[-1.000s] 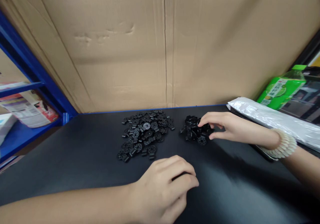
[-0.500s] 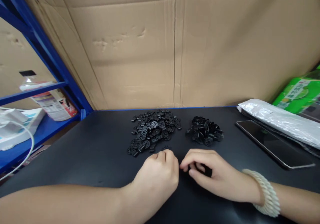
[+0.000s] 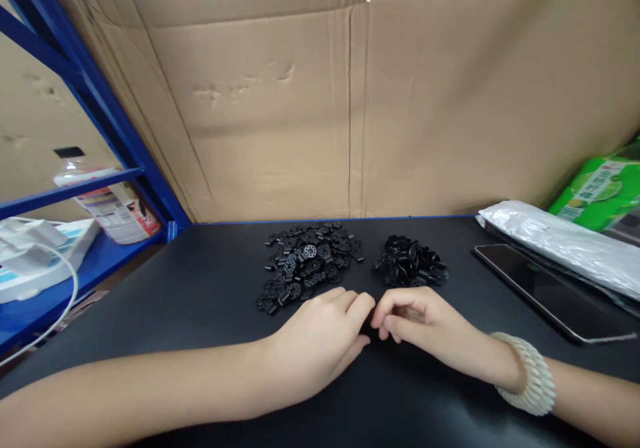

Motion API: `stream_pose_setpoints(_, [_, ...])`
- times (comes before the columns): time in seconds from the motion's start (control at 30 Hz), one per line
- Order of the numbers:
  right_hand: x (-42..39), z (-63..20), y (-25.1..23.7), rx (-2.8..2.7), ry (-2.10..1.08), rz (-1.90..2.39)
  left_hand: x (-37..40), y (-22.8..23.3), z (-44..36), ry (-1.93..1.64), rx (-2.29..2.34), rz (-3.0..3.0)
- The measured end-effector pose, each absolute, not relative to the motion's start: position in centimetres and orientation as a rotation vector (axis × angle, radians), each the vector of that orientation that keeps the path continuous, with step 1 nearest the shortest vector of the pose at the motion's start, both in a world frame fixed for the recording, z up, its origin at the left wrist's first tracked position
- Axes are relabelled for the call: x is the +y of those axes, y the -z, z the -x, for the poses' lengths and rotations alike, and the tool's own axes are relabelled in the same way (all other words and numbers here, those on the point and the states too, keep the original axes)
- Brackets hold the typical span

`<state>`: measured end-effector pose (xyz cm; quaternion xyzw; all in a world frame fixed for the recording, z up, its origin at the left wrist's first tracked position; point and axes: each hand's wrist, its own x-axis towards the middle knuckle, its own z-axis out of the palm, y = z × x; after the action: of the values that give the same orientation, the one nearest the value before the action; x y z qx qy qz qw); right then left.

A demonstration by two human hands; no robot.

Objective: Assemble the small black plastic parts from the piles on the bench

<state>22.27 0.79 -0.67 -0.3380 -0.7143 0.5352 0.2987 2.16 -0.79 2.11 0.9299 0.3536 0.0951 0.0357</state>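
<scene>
My left hand [image 3: 325, 335] and my right hand [image 3: 420, 321] lie on the black table top [image 3: 200, 315] with their fingertips touching in the middle. The right fingers are curled in a pinch, and whatever sits between the two hands is hidden by the fingers. Just beyond the left hand lies a large heap of black perforated discs [image 3: 310, 265]. A smaller pile of black parts [image 3: 410, 268] lies beyond the right hand. A white beaded bracelet [image 3: 527, 381] is on my right wrist.
A phone [image 3: 550, 295] lies face up at the right, beside a silvery plastic bag [image 3: 560, 241] and a green package [image 3: 600, 191]. A cardboard wall [image 3: 350, 101] closes the back. At the left, a blue shelf [image 3: 100, 181] holds a bottle [image 3: 110, 201] and a white box [image 3: 45, 261].
My right hand left the smaller pile and came back to the middle with a small black part. My left hand slid forward to meet it. The view shifted left.
</scene>
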Motion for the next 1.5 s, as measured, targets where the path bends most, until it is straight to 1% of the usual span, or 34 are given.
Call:
stream_pose_setpoints(0.1, [1.0,-22.3,0.6,-1.844,-1.463,0.879,-0.3,-1.8,-2.1,-0.456,1.022,-2.735])
stream_pose_setpoints(0.27, [0.8,-22.5,0.8,-1.627,-1.555,0.824,0.1,-1.1,-2.1,-0.962,0.819,-2.513])
stream_pose_setpoints(0.33, [0.7,-22.6,0.9,-1.598,-1.64,0.755,0.0,-1.0,-2.3,-1.102,0.746,-2.41])
stream_pose_setpoints(0.4, [0.5,-22.5,0.8,-1.59,-1.765,0.667,-0.3,-0.8,-2.6,-1.162,0.701,-2.324])
stream_pose_setpoints(0.47, [0.4,-22.4,0.7,-1.599,-1.869,0.597,-0.6,-0.6,-2.8,-1.176,0.677,-2.26])
stream_pose_setpoints(0.57, [0.3,-22.1,0.3,-1.609,-1.933,0.577,-0.9,-0.3,-3.1,-1.186,0.661,-2.204])
stream_pose_setpoints(0.77, [0.2,-21.9,-0.4,-1.391,-2.16,0.587,-1.1,0.1,-3.5,-1.218,0.618,-2.163])
stream_pose_setpoints(0.93, [0.7,-22.0,0.0,-1.335,-2.244,0.523,-0.9,-0.1,-3.6,-1.181,0.646,-2.131])
stream_pose_setpoints(1.5, [-0.2,-20.8,0.2,-1.283,-2.178,0.692,-0.9,0.3,-4.3,-1.253,0.686,-2.153])
